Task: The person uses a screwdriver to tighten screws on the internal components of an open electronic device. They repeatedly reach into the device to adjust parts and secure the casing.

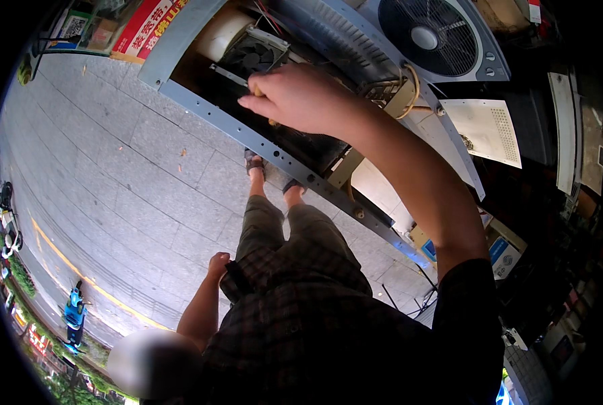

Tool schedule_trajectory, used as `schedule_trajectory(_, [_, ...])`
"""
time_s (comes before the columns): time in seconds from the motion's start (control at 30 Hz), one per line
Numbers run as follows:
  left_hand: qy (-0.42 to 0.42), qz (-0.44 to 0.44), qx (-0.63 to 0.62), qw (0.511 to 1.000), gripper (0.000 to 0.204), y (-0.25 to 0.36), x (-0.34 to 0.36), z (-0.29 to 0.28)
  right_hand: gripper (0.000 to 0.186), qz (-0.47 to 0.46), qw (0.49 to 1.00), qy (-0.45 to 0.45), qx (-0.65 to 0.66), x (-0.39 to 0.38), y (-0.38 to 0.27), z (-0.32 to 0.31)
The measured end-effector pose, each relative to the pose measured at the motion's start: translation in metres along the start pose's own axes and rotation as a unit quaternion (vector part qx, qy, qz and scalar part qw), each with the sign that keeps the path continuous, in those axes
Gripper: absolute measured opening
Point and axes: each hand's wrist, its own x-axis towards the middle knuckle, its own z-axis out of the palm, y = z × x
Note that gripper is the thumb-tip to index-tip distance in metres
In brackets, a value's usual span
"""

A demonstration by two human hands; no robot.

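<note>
My right hand reaches over an open grey metal cabinet. Its fingers are closed round something small and yellow-brown; only bits show, so I cannot make out its kind. Just beyond the fingers, inside the casing, sits a small black cooling fan on a metal bracket. A white rounded part lies next to the fan. My left hand hangs low beside my hip with curled fingers, near a dark item at my waist. Whatever those fingers may hold is hidden.
A grey box fan stands past the cabinet's far right. Near it leans a white perforated panel. Pale cable loops over the frame. Stone paving stretches left toward a road with a blue scooter. Cartons sit at right.
</note>
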Motion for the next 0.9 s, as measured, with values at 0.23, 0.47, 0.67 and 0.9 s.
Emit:
schedule_trajectory(0.23, [-0.032,-0.011,0.074,0.997,0.030,0.008,0.003,-0.004,0.038,0.011,0.999,-0.027,0.021,0.001,0.001,-0.004])
schedule_trajectory(0.47, [0.027,-0.074,0.024,0.997,0.038,0.025,-0.007,0.000,0.037,-0.018,0.995,-0.095,-0.034,-0.020,0.007,0.012])
schedule_trajectory(0.67, [-0.002,-0.042,0.083,0.996,0.035,0.032,-0.011,-0.003,0.036,-0.038,0.999,-0.013,0.015,-0.019,0.000,0.003])
schedule_trajectory(0.9, [-0.057,-0.004,0.133,0.989,0.034,0.027,-0.003,-0.007,0.036,-0.035,0.998,-0.025,0.041,-0.036,0.010,0.006])
